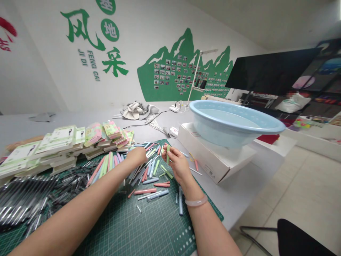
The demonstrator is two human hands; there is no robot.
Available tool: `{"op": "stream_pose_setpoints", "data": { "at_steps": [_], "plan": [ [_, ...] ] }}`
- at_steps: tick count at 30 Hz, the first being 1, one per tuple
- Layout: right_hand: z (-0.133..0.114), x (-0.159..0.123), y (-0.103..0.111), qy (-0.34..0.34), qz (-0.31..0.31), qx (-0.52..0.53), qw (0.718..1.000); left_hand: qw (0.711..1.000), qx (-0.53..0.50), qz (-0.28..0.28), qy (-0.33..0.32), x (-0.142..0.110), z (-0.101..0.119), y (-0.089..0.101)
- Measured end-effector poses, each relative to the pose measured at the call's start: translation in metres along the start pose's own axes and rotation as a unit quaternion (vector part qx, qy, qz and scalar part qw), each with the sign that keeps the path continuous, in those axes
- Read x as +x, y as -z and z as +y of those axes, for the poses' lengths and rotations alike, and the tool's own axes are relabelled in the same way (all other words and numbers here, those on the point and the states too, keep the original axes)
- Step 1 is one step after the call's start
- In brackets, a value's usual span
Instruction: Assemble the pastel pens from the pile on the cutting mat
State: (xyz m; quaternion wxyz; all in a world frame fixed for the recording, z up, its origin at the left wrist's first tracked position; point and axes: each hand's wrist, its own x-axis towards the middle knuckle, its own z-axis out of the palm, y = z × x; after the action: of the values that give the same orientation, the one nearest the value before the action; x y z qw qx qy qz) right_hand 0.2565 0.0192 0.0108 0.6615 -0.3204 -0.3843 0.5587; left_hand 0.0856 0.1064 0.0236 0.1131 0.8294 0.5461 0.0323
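Note:
My right hand (178, 161) is closed in a pinch, holding a small green pen part (168, 155) upright between thumb and fingers. My left hand (136, 156) reaches down over a loose pile of pen parts, its fingers mostly hidden behind the hand. Around and below both hands lie pastel pen barrels and caps, among them a red one (145, 191), a blue one (150, 180) and a green one (156, 167). Thin white and silvery rods are mixed in. A row of pink, green and blue barrels (106, 164) lies left of my left hand.
Stacked small boxes (62, 137) stand at the left. Dark clear-tipped pens (23, 199) cover the near left of the green cutting mat (149, 231). A blue basin (221, 131) rests on a white carton (210, 156) at right. Crumpled cloths (135, 111) lie at the back.

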Motion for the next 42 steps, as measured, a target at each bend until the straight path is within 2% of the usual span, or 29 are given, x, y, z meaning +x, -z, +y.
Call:
{"op": "stream_pose_setpoints", "data": {
  "at_steps": [4, 7, 8, 9, 11, 12, 13, 15, 17, 20, 23, 30, 33, 42],
  "plan": [
    [0.002, -0.001, -0.003, -0.005, -0.008, -0.022, 1.000, 0.996, -0.085, 0.013, 0.005, -0.018, -0.015, 0.015],
    [0.006, -0.002, -0.006, -0.011, -0.020, -0.033, 0.999, 0.983, -0.181, 0.015, -0.015, -0.039, -0.018, 0.023],
    [0.008, -0.003, -0.007, -0.014, -0.024, -0.036, 0.999, 0.967, -0.252, 0.015, -0.027, -0.046, -0.017, 0.025],
    [0.011, -0.003, -0.009, -0.016, -0.030, -0.038, 0.999, 0.938, -0.343, 0.016, -0.039, -0.052, -0.016, 0.027],
    [0.015, -0.004, -0.011, -0.022, -0.046, -0.044, 0.998, 0.854, -0.516, 0.026, -0.057, -0.062, -0.011, 0.030],
    [0.018, -0.005, -0.012, -0.023, -0.056, -0.049, 0.997, 0.812, -0.579, 0.036, -0.062, -0.066, -0.007, 0.031],
    [0.019, -0.006, -0.014, -0.024, -0.066, -0.052, 0.996, 0.783, -0.616, 0.049, -0.065, -0.069, -0.004, 0.033],
    [0.021, -0.007, -0.017, -0.023, -0.078, -0.054, 0.995, 0.752, -0.650, 0.086, -0.068, -0.071, 0.005, 0.035],
    [0.022, -0.009, -0.020, -0.024, -0.085, -0.053, 0.995, 0.742, -0.654, 0.130, -0.070, -0.070, 0.013, 0.037],
    [0.020, -0.012, -0.024, -0.032, -0.096, -0.061, 0.993, 0.747, -0.640, 0.165, -0.073, -0.067, 0.022, 0.036],
    [0.018, -0.014, -0.027, -0.029, -0.106, -0.070, 0.992, 0.768, -0.613, 0.168, -0.080, -0.063, 0.025, 0.033],
    [0.020, -0.013, -0.023, -0.044, -0.129, -0.036, 0.990, 0.860, -0.466, 0.186, -0.092, -0.063, 0.028, 0.031],
    [0.019, -0.013, -0.022, -0.046, -0.127, -0.022, 0.991, 0.889, -0.410, 0.180, -0.099, -0.064, 0.030, 0.032],
    [0.019, -0.014, -0.023, -0.055, -0.125, -0.017, 0.990, 0.887, -0.401, 0.212, -0.090, -0.058, 0.031, 0.034]
  ]
}}
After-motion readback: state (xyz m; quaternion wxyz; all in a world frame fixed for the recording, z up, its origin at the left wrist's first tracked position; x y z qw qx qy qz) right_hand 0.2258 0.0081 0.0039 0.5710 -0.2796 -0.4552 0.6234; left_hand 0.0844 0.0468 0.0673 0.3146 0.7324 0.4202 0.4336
